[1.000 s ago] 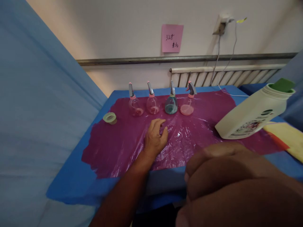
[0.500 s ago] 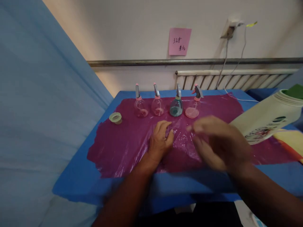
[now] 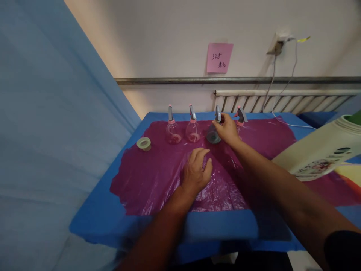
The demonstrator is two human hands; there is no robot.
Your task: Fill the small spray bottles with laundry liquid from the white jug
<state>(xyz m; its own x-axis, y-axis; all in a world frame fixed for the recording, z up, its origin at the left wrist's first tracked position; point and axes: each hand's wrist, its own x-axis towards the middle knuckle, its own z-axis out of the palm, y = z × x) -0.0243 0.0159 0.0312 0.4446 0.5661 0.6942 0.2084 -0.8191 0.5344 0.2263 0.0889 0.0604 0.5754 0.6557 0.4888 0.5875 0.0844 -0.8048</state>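
My right hand (image 3: 226, 128) reaches across to the dark green spray bottle (image 3: 213, 136), its fingers closed around the neck below the grey spray head. The bottle stands upright on the magenta plastic sheet (image 3: 158, 177). My left hand (image 3: 196, 167) lies on the sheet in front of the bottles, fingers loosely spread and holding nothing. To the left stand two clear spray bottles with pink collars, one spray bottle (image 3: 193, 132) nearer and another spray bottle (image 3: 173, 133) farther left. Behind my right wrist, a pink-and-grey spray head (image 3: 241, 116) shows; its bottle is mostly hidden.
A large cream jug (image 3: 318, 154) leans at the right, its green cap partly out of frame. Beside it lies a yellow and orange item (image 3: 351, 175). A small pale cup (image 3: 144, 143) sits at the left. A white cable (image 3: 299, 126) runs behind; a blue curtain (image 3: 56, 131) hangs left.
My right hand has moved forward and left from above the sheet to the green spray bottle and taken hold of its neck. My left hand stays on the sheet. The view has shifted slightly.
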